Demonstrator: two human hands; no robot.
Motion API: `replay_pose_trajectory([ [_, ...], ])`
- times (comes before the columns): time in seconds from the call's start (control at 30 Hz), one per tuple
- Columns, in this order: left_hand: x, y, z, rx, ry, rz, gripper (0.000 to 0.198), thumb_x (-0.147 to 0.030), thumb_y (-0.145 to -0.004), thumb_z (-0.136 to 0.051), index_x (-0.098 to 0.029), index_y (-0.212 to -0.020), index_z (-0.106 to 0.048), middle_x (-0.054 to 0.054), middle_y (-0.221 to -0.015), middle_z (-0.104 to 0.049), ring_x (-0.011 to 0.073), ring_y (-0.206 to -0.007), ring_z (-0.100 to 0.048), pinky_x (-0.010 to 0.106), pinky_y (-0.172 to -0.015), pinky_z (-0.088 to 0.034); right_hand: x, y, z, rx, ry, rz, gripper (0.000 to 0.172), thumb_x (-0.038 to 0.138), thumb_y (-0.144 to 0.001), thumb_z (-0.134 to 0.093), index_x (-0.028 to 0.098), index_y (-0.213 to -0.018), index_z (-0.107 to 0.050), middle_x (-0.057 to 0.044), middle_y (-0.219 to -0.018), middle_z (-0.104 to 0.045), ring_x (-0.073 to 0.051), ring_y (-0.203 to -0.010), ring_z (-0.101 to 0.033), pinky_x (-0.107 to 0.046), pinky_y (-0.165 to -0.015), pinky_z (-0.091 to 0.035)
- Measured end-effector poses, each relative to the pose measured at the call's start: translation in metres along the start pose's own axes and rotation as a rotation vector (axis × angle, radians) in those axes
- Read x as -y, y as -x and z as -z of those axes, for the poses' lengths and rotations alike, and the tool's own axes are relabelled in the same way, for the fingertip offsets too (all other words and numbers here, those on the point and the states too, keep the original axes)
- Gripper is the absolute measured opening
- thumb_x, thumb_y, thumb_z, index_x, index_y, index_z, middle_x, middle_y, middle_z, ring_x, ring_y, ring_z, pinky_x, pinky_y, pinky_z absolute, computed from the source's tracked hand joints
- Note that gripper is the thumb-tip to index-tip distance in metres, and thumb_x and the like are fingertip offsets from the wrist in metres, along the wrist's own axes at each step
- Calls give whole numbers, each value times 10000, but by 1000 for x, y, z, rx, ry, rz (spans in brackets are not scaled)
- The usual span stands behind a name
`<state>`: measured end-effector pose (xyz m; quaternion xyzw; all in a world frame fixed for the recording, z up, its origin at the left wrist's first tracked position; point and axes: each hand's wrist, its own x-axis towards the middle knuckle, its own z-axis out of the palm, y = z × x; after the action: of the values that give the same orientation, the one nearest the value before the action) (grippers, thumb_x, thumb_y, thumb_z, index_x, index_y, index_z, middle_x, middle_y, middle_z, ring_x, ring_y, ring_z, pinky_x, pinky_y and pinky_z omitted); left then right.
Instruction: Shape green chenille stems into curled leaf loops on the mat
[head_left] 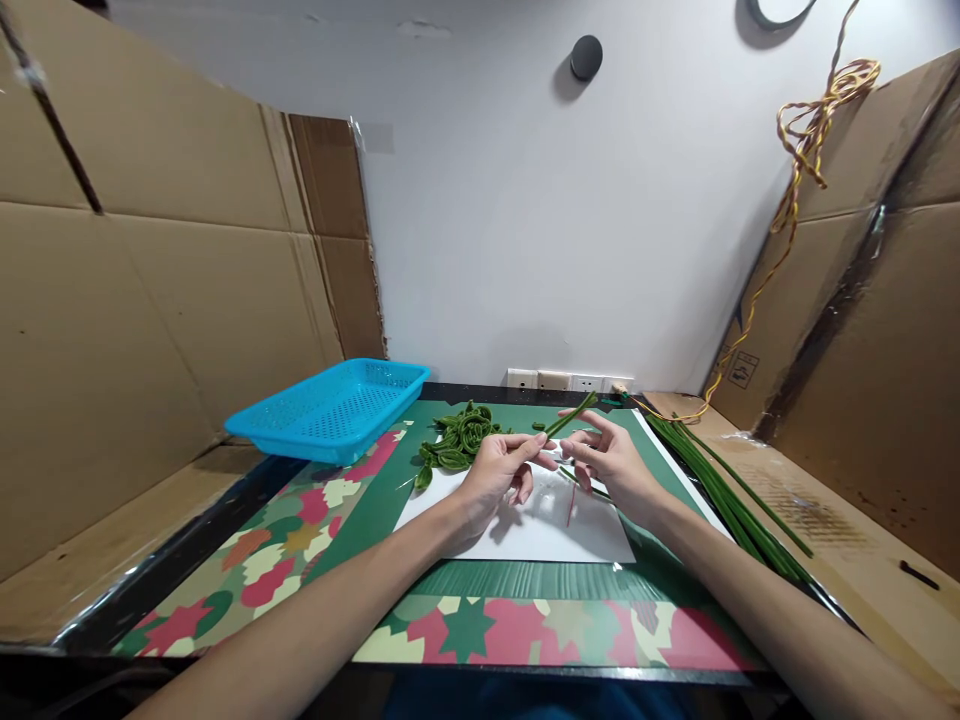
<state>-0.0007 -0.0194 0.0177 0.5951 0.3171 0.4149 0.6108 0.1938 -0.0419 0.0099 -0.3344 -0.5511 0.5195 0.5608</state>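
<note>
My left hand (pixel 501 478) pinches a short bundle of green pipe cleaners (pixel 571 415) between thumb and forefinger. The bundle slants up to the right. Beside its upper part is my right hand (pixel 611 462), fingers apart and slightly bent; the forefinger reaches close behind the stems, and I cannot tell whether it touches them. Under both hands lies a white sheet (pixel 540 535). A loose green stem (pixel 600 492) and a thin red strip (pixel 571 505) rest on it, partly hidden by the right hand. Left of the hands is a pile of looped green pipe-cleaner leaves (pixel 461 435).
A blue perforated basket (pixel 330 415) stands at the back left. Long green pipe cleaners (pixel 720 490) lie along the right side. Cardboard panels (pixel 187 290) flank the table, which has a green patterned mat (pixel 360 510). Yellow twisted wire (pixel 765 280) hangs to the wall sockets (pixel 555 381).
</note>
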Motion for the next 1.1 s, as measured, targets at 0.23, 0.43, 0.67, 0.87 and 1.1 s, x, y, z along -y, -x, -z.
replay_pose_trajectory([
  [0.23,1,2,-2,112,85,115,470,-517,-819,-769,-77,-983,-758,-19,-576,-595,-2,-311,-321,179,-331,-138,1,-3,7,-19,-179,-94,369,482,-775,-838,169,-897,-686,31,-663,-581,-56,-443,-428,-194,-394,-342],
  [0.43,-2,5,-5,60,123,98,427,-500,-797,-792,-104,-939,-718,-24,-649,-616,6,-310,-380,173,-312,-170,6,1,1,11,-121,-98,384,497,-744,-855,174,-885,-700,0,-722,-646,-73,-469,-468,-209,-409,-399],
  [0.67,-2,6,-7,57,96,63,467,-560,-796,-768,-108,-889,-699,2,-719,-649,33,-340,-455,173,-296,-274,4,1,2,50,-113,-92,362,475,-755,-849,188,-929,-715,-16,-779,-692,-77,-455,-486,-226,-418,-423],
  [0.87,-3,6,-7,33,20,55,517,-590,-804,-750,-87,-919,-720,37,-712,-688,47,-335,-488,177,-301,-265,6,1,2,38,-71,-72,382,461,-733,-865,190,-955,-714,-18,-785,-702,-79,-446,-483,-218,-384,-397],
  [1.1,0,5,-5,71,28,64,508,-574,-839,-730,-74,-932,-737,57,-722,-698,49,-334,-506,180,-309,-254,8,1,7,57,65,26,342,425,-763,-854,190,-954,-694,8,-649,-659,-103,-429,-520,-231,-411,-403],
])
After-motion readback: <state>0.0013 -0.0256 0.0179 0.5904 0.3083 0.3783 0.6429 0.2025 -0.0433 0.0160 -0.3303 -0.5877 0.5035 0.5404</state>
